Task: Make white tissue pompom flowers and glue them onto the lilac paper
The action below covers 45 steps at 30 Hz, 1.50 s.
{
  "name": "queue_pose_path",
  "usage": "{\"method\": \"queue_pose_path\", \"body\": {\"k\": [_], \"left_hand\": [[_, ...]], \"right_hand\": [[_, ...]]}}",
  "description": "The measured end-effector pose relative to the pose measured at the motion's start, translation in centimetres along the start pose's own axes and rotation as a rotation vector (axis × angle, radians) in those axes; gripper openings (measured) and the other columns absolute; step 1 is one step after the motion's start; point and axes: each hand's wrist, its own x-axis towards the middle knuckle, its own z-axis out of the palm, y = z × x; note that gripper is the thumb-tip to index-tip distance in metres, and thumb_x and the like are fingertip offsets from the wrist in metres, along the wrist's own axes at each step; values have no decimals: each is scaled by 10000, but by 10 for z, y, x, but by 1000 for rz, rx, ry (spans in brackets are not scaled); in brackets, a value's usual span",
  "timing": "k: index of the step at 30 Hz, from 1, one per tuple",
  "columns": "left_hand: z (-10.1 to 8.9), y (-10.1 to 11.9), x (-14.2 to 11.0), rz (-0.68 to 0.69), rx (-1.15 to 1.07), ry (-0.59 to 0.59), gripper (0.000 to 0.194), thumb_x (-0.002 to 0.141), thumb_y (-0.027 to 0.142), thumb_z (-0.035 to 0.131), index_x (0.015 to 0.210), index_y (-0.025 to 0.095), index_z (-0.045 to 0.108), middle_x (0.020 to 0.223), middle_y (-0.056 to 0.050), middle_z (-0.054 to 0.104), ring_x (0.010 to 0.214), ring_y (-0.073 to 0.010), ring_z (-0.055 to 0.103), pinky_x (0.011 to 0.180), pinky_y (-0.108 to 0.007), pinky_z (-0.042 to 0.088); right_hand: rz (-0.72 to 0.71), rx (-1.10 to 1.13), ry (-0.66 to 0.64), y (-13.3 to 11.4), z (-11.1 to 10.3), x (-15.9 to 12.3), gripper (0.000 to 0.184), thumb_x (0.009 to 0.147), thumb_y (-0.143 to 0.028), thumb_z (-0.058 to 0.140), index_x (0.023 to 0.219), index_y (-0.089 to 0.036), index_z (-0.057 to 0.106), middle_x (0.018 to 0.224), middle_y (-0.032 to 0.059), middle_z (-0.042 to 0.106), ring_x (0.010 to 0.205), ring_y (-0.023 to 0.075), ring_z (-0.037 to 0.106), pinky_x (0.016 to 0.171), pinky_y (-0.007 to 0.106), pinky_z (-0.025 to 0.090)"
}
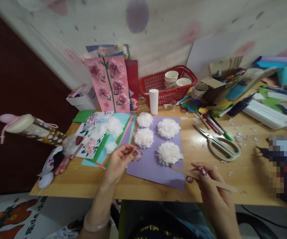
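Observation:
My left hand (119, 161) pinches a small whitish translucent petal (137, 155) over the left edge of the purple sheet (148, 169). In my right hand (211, 182) is a flat wooden craft stick (191, 174), gripped between thumb and fingers. Its dark tip reaches the lower edge of the nearest right white ruffled paper flower (169, 153); whether it touches is hard to tell. The other white flowers on the sheet are one at the upper right (168, 128), one at the left (143, 138) and one at the upper left (144, 119).
Scissors (224, 149), pens (215, 124) and a red basket (155, 98) with paper cups lie beyond the sheet. A white cylinder (153, 102) stands before the basket. Loose white petals (114, 126) cover coloured papers at left. A pink flower card (109, 84) leans behind; a bottle (31, 127) is at far left.

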Motion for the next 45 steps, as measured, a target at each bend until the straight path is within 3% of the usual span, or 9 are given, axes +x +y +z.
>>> {"method": "queue_pose_path", "body": {"k": [5, 11, 14, 17, 22, 26, 30, 36, 45], "left_hand": [[40, -13, -23, -140, -227, -129, 356, 650, 319, 874, 893, 140, 684, 829, -49, 741, 730, -128, 663, 694, -244, 545], [57, -27, -21, -149, -260, -174, 337, 629, 194, 876, 914, 154, 700, 837, -30, 729, 837, -127, 663, 803, -230, 519], [63, -31, -19, -175, -270, -198, 433, 616, 193, 893, 999, 167, 695, 910, -19, 705, 798, -103, 636, 735, -209, 509], [67, -34, -18, -205, -251, -254, 465, 625, 221, 899, 1035, 165, 687, 838, -4, 663, 777, -104, 606, 668, -197, 479], [69, -37, -14, -195, -166, -312, 455, 653, 284, 892, 1044, 160, 697, 828, -6, 646, 810, -108, 577, 756, -217, 458], [71, -35, -12, -219, -103, -353, 353, 651, 355, 888, 830, 134, 678, 759, 3, 632, 720, -87, 544, 699, -212, 434], [73, -32, -12, -293, -106, -392, 423, 623, 415, 894, 698, 144, 578, 650, 31, 590, 615, -79, 532, 630, -219, 442], [73, -34, -12, -367, -136, -454, 446, 608, 432, 903, 817, 130, 650, 745, -27, 680, 640, -113, 624, 648, -252, 515], [73, -33, -16, -315, -46, -410, 400, 649, 458, 869, 794, 132, 690, 688, -28, 698, 590, -107, 624, 608, -239, 527]], "right_hand": [[88, 130, -80, 3, 16, 3, 314, 855, -542, 688, 950, -243, 689, 652, -12, 627, 659, 152, 586, 690, 270, 466], [155, 192, -36, 0, 11, 5, 338, 781, -560, 759, 890, -245, 706, 668, -20, 624, 632, 128, 591, 655, 241, 468], [173, 202, -33, -2, 9, 5, 341, 777, -563, 763, 891, -246, 709, 667, -22, 621, 626, 129, 595, 650, 243, 474], [158, 216, -41, -2, 7, 7, 335, 785, -554, 758, 888, -240, 706, 638, -20, 614, 617, 138, 590, 645, 254, 472], [169, 228, -40, -3, 4, 10, 334, 783, -541, 753, 879, -226, 699, 605, -17, 592, 597, 163, 568, 623, 293, 462], [180, 259, -21, -5, 3, 11, 326, 770, -527, 761, 867, -222, 697, 598, -19, 586, 593, 161, 553, 628, 297, 445], [226, 285, -16, -7, 4, 12, 303, 763, -511, 762, 848, -230, 690, 589, -19, 577, 585, 160, 535, 601, 291, 425], [213, 257, 13, -6, 2, 13, 278, 755, -501, 748, 821, -238, 690, 574, -16, 556, 563, 176, 518, 567, 309, 423], [176, 283, 21, -9, -2, 12, 279, 751, -493, 774, 834, -238, 697, 578, -21, 567, 567, 159, 535, 589, 291, 440]]}}
